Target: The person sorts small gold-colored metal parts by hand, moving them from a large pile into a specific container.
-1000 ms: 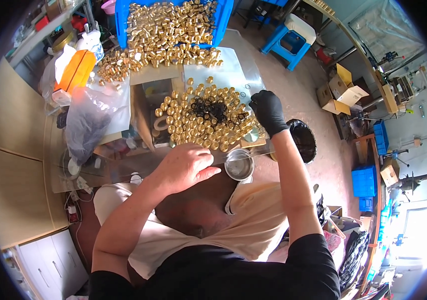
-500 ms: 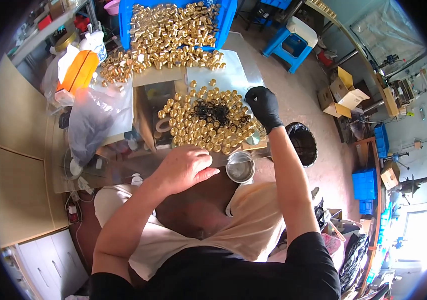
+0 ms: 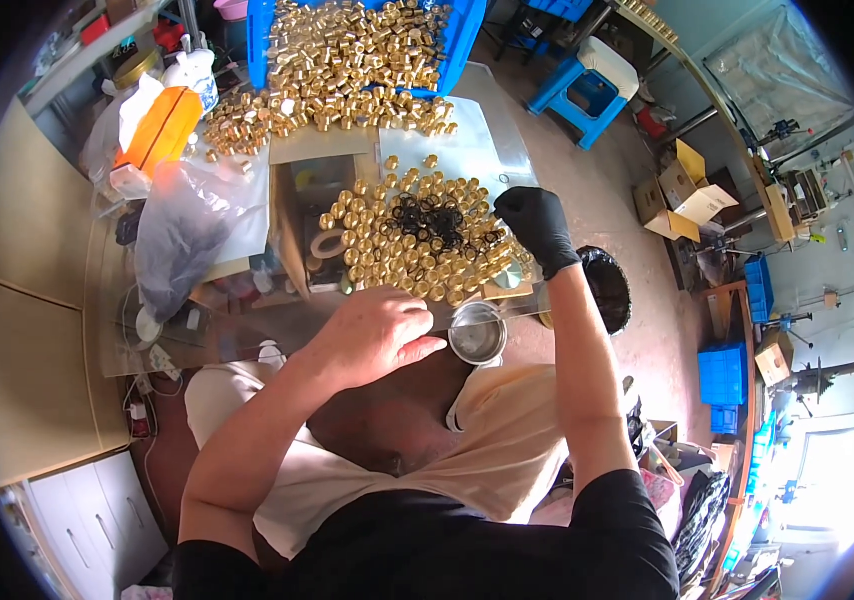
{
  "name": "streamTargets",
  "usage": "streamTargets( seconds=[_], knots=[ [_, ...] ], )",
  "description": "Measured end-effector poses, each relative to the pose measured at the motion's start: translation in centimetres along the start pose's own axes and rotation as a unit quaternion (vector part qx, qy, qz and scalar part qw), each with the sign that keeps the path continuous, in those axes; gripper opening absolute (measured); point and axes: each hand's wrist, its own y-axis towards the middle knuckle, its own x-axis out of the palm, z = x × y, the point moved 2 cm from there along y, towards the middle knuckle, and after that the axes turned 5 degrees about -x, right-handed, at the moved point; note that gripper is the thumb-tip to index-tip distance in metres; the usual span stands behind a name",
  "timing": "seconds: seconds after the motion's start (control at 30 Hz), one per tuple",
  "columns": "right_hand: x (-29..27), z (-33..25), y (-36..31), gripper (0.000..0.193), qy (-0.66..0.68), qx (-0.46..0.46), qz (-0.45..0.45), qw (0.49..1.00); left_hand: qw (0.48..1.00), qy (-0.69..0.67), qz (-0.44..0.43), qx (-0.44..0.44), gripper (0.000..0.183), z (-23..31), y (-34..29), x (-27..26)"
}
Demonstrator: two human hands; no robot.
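Observation:
My bare left hand (image 3: 379, 335) hangs at the table's front edge, its fingers curled and the thumb stretched out beside them. Whatever lies inside the curl is hidden. My right hand (image 3: 539, 226), in a black glove, is closed in a pinch over the table's right edge; its fingertips hide what they may hold. Between and beyond my hands spreads a group of small brass caps (image 3: 379, 260), many standing upright. A heap of thin black rings (image 3: 427, 219) lies on top of them. One small ring (image 3: 504, 178) lies on the white sheet near my right fingertips.
A blue crate (image 3: 461, 45) at the back spills many more brass pieces onto the table. Left stand an orange tissue box (image 3: 162, 130) and a plastic bag (image 3: 182, 235). A metal bowl (image 3: 478, 333) sits by the front edge; a black-lined bin (image 3: 607, 290) stands right.
My right hand has drawn back slightly towards me and to the right, its fingers still closed. My left hand keeps its curled pose at the table edge.

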Motion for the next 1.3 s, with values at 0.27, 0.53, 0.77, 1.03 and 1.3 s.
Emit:
streamTargets(
  seconds=[0.27, 0.53, 0.77, 1.03, 1.3],
  knots=[
    [-0.2, -0.3, 0.3, 0.014, -0.019, -0.012, 0.019, 1.000, 1.000, -0.003, -0.006, -0.002, 0.032, 0.2, -0.1, 0.2],
    [-0.1, -1.9, -0.6, 0.011, -0.108, -0.087, 0.063, 0.988, 1.000, -0.016, 0.006, 0.012, 0.034, 0.0, 0.1, 0.3],
    [0.9, -1.4, -0.2, 0.009, -0.224, -0.113, 0.023, 0.968, 1.000, -0.013, -0.014, -0.006, 0.031, 0.2, 0.3, 0.3],
    [-0.3, 0.2, 0.3, 0.022, -0.168, -0.088, 0.009, 0.982, 1.000, -0.004, 0.009, -0.007, 0.035, -0.3, 0.0, 0.7],
    [0.8, 3.4, 3.7, 0.018, -0.100, 0.044, 0.138, 0.984, 0.999, 0.007, -0.028, -0.017, 0.034, -0.3, 0.2, 0.7]
  ],
)
